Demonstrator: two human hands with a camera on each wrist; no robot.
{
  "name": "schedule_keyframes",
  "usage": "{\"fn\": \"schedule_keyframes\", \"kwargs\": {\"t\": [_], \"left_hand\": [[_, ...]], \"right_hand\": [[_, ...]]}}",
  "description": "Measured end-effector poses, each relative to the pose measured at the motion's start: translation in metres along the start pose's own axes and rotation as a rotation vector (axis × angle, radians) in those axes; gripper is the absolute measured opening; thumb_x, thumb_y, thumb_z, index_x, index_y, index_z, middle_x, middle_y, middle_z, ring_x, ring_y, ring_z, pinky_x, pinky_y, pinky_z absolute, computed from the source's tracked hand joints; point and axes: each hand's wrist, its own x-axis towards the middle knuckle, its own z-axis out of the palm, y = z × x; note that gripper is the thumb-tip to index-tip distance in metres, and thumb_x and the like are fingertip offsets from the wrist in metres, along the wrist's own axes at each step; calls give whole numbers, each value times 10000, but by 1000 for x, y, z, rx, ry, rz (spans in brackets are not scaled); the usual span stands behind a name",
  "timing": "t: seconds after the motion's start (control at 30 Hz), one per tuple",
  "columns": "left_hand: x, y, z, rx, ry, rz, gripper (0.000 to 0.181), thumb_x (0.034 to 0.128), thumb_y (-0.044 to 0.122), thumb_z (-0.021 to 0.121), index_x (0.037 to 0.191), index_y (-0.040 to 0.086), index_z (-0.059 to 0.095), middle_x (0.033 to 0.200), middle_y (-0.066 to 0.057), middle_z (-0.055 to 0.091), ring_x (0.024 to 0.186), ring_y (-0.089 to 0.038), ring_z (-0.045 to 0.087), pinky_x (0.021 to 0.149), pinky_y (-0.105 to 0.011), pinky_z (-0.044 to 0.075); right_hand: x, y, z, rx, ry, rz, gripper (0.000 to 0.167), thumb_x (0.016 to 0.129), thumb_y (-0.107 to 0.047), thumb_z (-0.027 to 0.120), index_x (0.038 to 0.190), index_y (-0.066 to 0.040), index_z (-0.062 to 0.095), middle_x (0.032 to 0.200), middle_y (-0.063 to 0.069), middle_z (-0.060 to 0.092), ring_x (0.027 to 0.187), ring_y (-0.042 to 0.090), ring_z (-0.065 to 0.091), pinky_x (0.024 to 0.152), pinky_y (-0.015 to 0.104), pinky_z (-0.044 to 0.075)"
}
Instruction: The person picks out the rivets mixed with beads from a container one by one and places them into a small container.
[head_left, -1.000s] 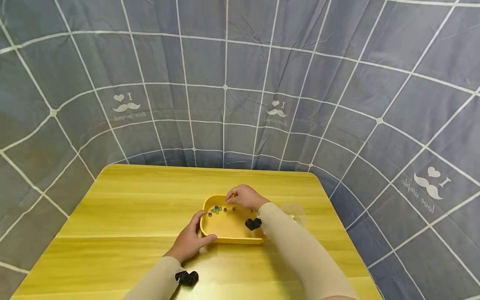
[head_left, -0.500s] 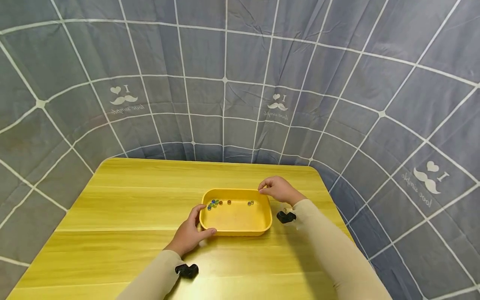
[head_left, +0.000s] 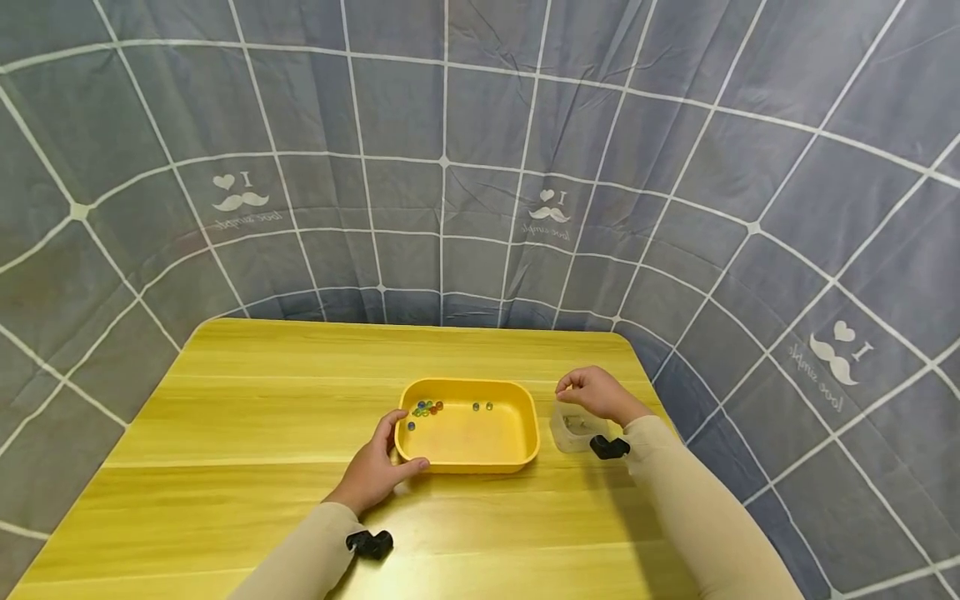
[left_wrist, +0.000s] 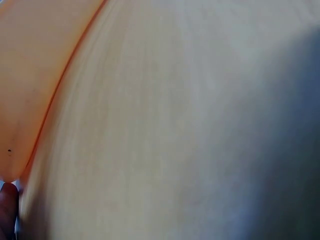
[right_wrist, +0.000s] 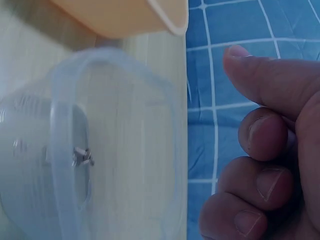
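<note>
My left hand (head_left: pixel 375 471) holds the left end of a yellow tray (head_left: pixel 468 446), its thumb at the front rim and fingers along the left side. In the left wrist view, only a fingertip (left_wrist: pixel 7 210) shows beside the tray's edge. Several coloured glass marbles (head_left: pixel 426 408) gather at the tray's back left, and two marbles (head_left: pixel 482 407) lie farther right. Over a clear plastic container (head_left: pixel 561 437) hovers my right hand (head_left: pixel 600 393). Its thumb stands apart from the loosely bent fingers in the right wrist view, with nothing visible between them. Small shiny bits (right_wrist: pixel 84 156) show at the container.
A yellow wood-grain table (head_left: pixel 300 417) carries everything. Behind it and on both sides hangs a grey-blue curtain (head_left: pixel 480 275) with white grid lines. A dark wrist strap camera (head_left: pixel 609 447) sits on the right sleeve, and another on the left.
My right hand has moved right, from inside the tray past its back right corner to over the clear container. The marbles have shifted in the tray. My left hand keeps its hold.
</note>
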Motion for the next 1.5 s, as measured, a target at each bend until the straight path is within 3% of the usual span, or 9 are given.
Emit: {"fn": "schedule_keyframes", "kwargs": {"t": [0.17, 0.37, 0.63, 0.83, 1.17, 1.5], "left_hand": [[0, -1, -1, 11, 0, 10, 982, 853, 463, 878, 1615, 250, 296, 1672, -116, 425, 1525, -299, 446, 1213, -524, 387], [0, -1, -2, 17, 1, 14, 985, 846, 479, 878, 1613, 258, 301, 1674, -126, 420, 1521, -307, 448, 1213, -525, 388], [-1, -2, -1, 17, -5, -2, 954, 880, 426, 865, 1623, 271, 286, 1691, -149, 384, 1540, -338, 409, 1232, -542, 364], [-2, -2, -2, 14, -14, -7, 939, 896, 412, 853, 1625, 286, 275, 1698, -163, 363, 1543, -359, 394, 1232, -557, 360], [-2, -1, -2, 8, -20, -9, 957, 902, 421, 845, 1638, 294, 248, 1708, -168, 339, 1548, -365, 380, 1236, -564, 349], [-2, -1, -1, 6, -17, -9, 972, 901, 435, 843, 1649, 284, 240, 1712, -164, 331, 1557, -356, 373, 1237, -560, 351]], "right_hand": [[-5, 10, -2, -16, 14, 21, 127, 1022, -194, 696, 1031, -121, 799, 909, 126, 703, 738, 187, 532, 734, 350, 476], [-7, 18, -5, -36, 18, 46, 128, 1028, -215, 693, 1029, -142, 799, 945, 186, 700, 770, 187, 551, 756, 349, 482], [-13, 18, -9, -23, 21, 67, 132, 1020, -186, 698, 1038, -95, 792, 786, 102, 611, 724, 191, 499, 716, 351, 444], [-16, 23, -7, -21, 17, 87, 123, 1020, -172, 694, 1038, -98, 791, 857, 192, 654, 742, 192, 513, 744, 359, 453], [-19, 30, -7, -44, 30, 90, 111, 1022, -168, 691, 1008, -125, 792, 970, 56, 747, 800, 186, 551, 749, 358, 464], [-23, 32, -5, -41, 18, 88, 135, 1021, -157, 693, 1043, -68, 792, 1009, 38, 757, 843, 160, 584, 770, 344, 489]]}}
